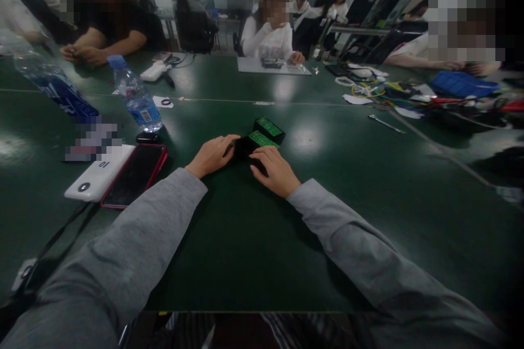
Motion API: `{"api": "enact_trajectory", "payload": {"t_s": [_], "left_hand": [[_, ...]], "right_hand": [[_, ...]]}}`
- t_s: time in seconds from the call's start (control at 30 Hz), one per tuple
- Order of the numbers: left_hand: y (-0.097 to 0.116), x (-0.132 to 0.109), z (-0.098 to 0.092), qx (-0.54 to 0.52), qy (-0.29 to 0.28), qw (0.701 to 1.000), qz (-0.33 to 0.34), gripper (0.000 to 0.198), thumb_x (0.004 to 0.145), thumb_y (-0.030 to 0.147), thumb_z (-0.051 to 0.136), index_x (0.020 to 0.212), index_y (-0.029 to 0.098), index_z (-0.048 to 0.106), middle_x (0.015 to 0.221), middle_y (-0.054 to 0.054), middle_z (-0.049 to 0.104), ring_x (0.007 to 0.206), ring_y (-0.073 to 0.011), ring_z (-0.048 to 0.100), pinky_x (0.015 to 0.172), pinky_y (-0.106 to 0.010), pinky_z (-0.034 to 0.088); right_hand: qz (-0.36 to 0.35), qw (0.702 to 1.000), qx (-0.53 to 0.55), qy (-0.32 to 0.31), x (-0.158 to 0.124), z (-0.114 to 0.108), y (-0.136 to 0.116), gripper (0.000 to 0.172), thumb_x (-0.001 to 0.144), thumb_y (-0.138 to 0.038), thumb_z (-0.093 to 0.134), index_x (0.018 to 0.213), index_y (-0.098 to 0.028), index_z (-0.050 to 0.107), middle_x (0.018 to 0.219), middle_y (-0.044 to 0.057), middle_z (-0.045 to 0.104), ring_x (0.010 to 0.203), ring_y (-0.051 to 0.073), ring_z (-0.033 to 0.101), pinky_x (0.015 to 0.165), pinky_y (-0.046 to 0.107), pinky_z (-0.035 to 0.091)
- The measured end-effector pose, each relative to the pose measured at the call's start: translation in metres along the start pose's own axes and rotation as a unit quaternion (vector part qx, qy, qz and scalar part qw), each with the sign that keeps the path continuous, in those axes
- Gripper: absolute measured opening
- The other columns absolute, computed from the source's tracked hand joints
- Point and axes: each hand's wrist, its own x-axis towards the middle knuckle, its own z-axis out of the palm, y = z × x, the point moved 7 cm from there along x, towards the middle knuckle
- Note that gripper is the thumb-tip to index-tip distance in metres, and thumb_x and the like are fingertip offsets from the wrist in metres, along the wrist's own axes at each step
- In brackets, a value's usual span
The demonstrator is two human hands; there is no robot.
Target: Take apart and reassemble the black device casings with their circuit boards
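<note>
Near the middle of the table, my left hand [215,156] has its fingers curled against the left end of a small black case [245,146]. My right hand [277,170] grips the near right side of the same case, thumb below and fingers bent over it. A green circuit board [264,139] shows on the far right side of this case. Just behind lies a second black case [270,127] with a green printed board on top, very close to the first. My fingers hide part of the held case.
To the left are a phone with a red case [135,174], a white power bank [96,177] and two plastic bottles, one upright water bottle [141,101]. A wrench-like tool [387,124] and tangled cables [368,87] lie right. Several people sit across the table.
</note>
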Motion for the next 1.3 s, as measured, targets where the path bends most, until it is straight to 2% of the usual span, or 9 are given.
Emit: {"api": "enact_trajectory", "payload": {"t_s": [0.6,0.8,0.93,1.17,1.3], "left_hand": [[0.001,0.001,0.000,0.005,-0.004,1.000,-0.001,0.038,0.100,0.025,0.048,0.138,0.020,0.051,0.109,-0.009,0.069,0.096,-0.0215,0.067,0.082,-0.033,0.052],[0.000,0.000,-0.001,-0.003,-0.008,1.000,-0.004,0.037,0.100,0.025,0.048,0.137,0.020,0.051,0.111,-0.009,0.069,0.099,-0.0213,0.067,0.084,-0.033,0.053],[0.000,0.000,0.000,-0.002,-0.008,1.000,0.002,0.036,0.100,0.022,0.048,0.136,0.021,0.053,0.112,-0.008,0.069,0.099,-0.0210,0.066,0.084,-0.032,0.052],[-0.003,0.000,0.002,0.009,-0.008,1.000,0.002,0.033,0.102,0.027,0.047,0.134,0.020,0.054,0.106,-0.007,0.069,0.093,-0.0199,0.066,0.081,-0.032,0.051],[-0.001,0.000,0.001,0.003,-0.017,1.000,0.007,0.034,0.103,0.026,0.046,0.135,0.019,0.054,0.107,-0.008,0.068,0.092,-0.0197,0.065,0.079,-0.031,0.051]], "right_hand": [[-0.002,1.000,0.003,0.012,0.000,-0.002,-0.001,0.024,0.097,-0.025,0.055,0.118,-0.014,0.060,0.117,0.015,0.061,0.112,0.029,0.056,0.095,0.046,0.053],[0.010,0.999,0.000,0.038,-0.004,-0.006,0.003,0.019,0.096,-0.025,0.055,0.112,-0.018,0.062,0.106,0.012,0.067,0.114,0.030,0.058,0.092,0.048,0.057],[0.007,0.999,0.005,0.043,-0.009,-0.010,-0.001,0.018,0.095,-0.024,0.054,0.111,-0.019,0.062,0.105,0.011,0.069,0.117,0.031,0.059,0.091,0.049,0.058],[0.009,0.999,0.034,0.002,-0.041,-0.023,-0.019,0.022,0.094,-0.023,0.054,0.114,-0.022,0.061,0.106,0.009,0.069,0.122,0.030,0.059,0.093,0.050,0.059],[0.044,0.999,0.001,0.009,-0.079,-0.045,-0.002,0.023,0.093,-0.023,0.054,0.114,-0.024,0.062,0.105,0.008,0.069,0.117,0.029,0.061,0.090,0.047,0.060]]}}
